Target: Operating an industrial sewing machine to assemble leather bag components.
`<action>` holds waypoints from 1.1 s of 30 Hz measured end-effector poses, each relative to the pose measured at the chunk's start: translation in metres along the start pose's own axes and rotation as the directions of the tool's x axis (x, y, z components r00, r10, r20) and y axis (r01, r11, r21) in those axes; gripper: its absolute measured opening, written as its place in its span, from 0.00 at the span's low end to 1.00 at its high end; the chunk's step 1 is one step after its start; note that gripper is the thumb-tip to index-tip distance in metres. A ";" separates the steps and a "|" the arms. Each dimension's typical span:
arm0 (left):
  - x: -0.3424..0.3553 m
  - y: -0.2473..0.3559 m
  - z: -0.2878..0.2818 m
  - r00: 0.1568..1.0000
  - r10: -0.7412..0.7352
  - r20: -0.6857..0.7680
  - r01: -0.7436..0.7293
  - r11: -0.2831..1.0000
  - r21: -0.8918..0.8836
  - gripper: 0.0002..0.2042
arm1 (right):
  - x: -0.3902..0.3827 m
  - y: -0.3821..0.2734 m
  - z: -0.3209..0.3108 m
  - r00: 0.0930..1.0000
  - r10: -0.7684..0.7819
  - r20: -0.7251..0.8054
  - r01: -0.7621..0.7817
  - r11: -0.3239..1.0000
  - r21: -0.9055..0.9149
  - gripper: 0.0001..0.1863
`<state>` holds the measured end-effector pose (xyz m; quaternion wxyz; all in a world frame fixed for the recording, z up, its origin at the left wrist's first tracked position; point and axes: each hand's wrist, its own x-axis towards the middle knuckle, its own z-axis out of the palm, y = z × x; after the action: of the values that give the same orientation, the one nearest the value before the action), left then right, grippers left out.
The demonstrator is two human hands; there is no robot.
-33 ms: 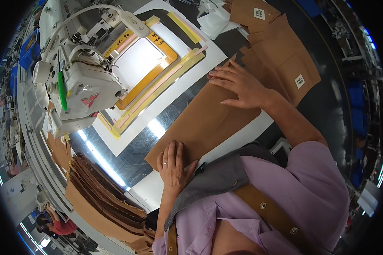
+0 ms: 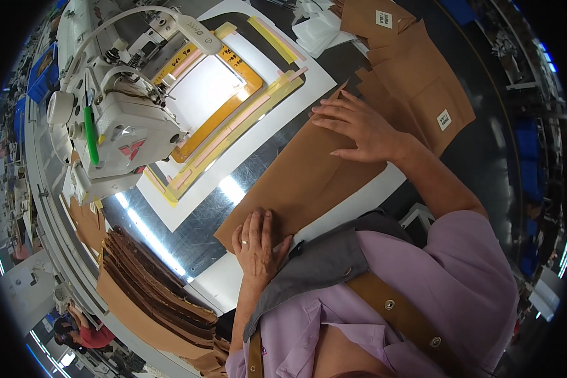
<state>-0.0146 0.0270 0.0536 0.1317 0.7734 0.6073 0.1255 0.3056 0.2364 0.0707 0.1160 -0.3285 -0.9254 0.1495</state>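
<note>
A long brown panel (image 2: 309,179), which looks like leather, lies flat across the worktop in front of me. My left hand (image 2: 258,247), with a ring on one finger, rests on the panel's near left end, fingers stretched out. Toward the far right end, my right hand (image 2: 364,131) lies over the panel with its fingers spread. Neither hand grips anything. Under the panel's near edge a strip of white sheet (image 2: 378,186) shows.
A white sewing machine (image 2: 116,135) with a yellow clamp frame (image 2: 249,79) stands at the left. Several brown panels (image 2: 416,82) with white labels lie at the far right, beside white wrapping (image 2: 318,31). A stack of brown pieces (image 2: 151,302) stands at the lower left.
My right hand has shifted very slightly to the right over the panel. The left hand and the panel look the same.
</note>
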 end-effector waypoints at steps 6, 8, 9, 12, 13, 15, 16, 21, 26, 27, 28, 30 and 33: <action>0.020 -0.002 0.012 0.939 0.344 -0.027 -0.339 0.934 0.116 0.22 | -0.022 -0.001 -0.010 0.990 0.051 0.135 -0.046 0.998 -0.039 0.38; 0.031 0.005 0.006 0.953 0.271 -0.133 -0.263 0.962 0.072 0.17 | -0.024 0.003 -0.007 0.988 0.077 0.133 -0.073 0.997 -0.033 0.39; 0.034 0.005 0.005 0.953 0.270 -0.136 -0.262 0.962 0.072 0.17 | -0.024 0.004 -0.005 0.990 0.077 0.118 -0.073 0.997 -0.035 0.39; 0.039 0.003 -0.005 0.974 0.191 -0.122 -0.196 0.980 -0.026 0.14 | -0.020 0.005 -0.008 0.990 0.070 0.126 -0.070 0.998 -0.007 0.38; 0.041 0.005 -0.013 0.994 0.065 -0.092 -0.081 0.981 -0.178 0.12 | -0.018 0.006 -0.011 0.984 0.082 0.156 -0.086 0.996 0.021 0.37; 0.046 0.000 -0.021 0.997 -0.068 -0.042 0.051 0.950 -0.309 0.11 | -0.015 0.011 -0.016 0.983 0.083 0.166 -0.094 0.994 0.055 0.37; 0.051 -0.005 -0.022 0.992 -0.125 -0.032 0.104 0.917 -0.386 0.10 | -0.013 0.011 -0.019 0.978 0.101 0.183 -0.116 0.991 0.073 0.37; 0.058 -0.002 -0.028 0.998 -0.068 -0.010 0.061 0.942 -0.329 0.15 | -0.007 0.015 -0.015 0.976 0.095 0.196 -0.106 0.993 0.047 0.32; 0.073 0.023 -0.011 0.991 0.136 0.019 -0.135 0.991 -0.023 0.30 | 0.008 0.018 0.002 0.997 0.019 0.074 -0.019 1.000 0.006 0.29; 0.075 0.025 -0.004 0.986 0.165 -0.025 -0.164 0.986 0.031 0.25 | 0.010 0.015 0.001 0.997 0.018 0.079 -0.019 1.000 0.006 0.29; 0.076 0.024 0.002 0.986 0.164 -0.026 -0.163 0.986 0.029 0.25 | 0.013 0.014 0.000 0.996 0.025 0.085 -0.027 0.999 0.027 0.30; 0.077 0.021 0.010 0.981 0.175 -0.084 -0.167 0.981 0.099 0.21 | 0.017 0.013 -0.003 0.995 0.028 0.091 -0.033 0.998 0.049 0.32; 0.075 0.019 0.008 0.991 0.133 -0.015 -0.133 0.991 -0.005 0.17 | 0.019 0.012 -0.009 0.994 0.022 0.110 -0.027 0.998 0.049 0.38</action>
<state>0.0223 0.0950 0.0557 0.1211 0.8108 0.5549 0.1415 0.3008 0.2590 0.0773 0.0717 -0.3280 -0.9221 0.1922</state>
